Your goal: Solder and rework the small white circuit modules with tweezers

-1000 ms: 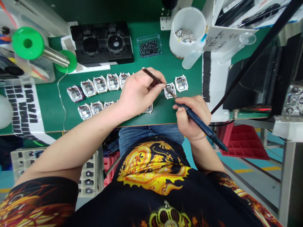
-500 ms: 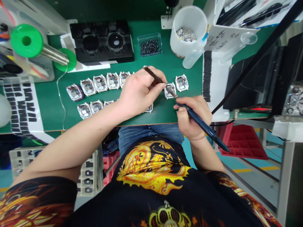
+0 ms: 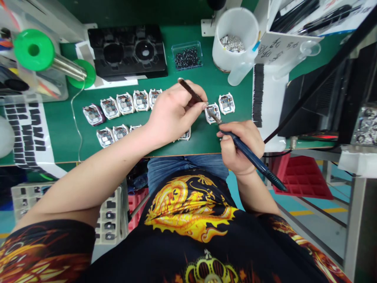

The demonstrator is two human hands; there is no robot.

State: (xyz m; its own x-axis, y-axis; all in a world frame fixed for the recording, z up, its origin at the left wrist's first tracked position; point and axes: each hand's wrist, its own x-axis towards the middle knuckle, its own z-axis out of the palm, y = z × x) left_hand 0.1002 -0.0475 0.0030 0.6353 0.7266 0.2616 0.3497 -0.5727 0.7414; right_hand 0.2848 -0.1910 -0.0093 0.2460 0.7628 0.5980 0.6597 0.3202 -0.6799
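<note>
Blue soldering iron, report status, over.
Right hand holding iron, tip at circuit board. Left hand gripping dark tool beside it. Left forearm partly hides other boards.

The 1 view comes from a camera worn on the person's head, facing forward and steeply down. It looks over the shirt (image 3: 191, 220) at the near edge of the green bench (image 3: 206, 147), with both forearms reaching up the frame. The shirt is nearest and fills the bottom; the black tray (image 3: 128, 53) sits farther off, near the top. No 2nd view shares this scene.
</note>
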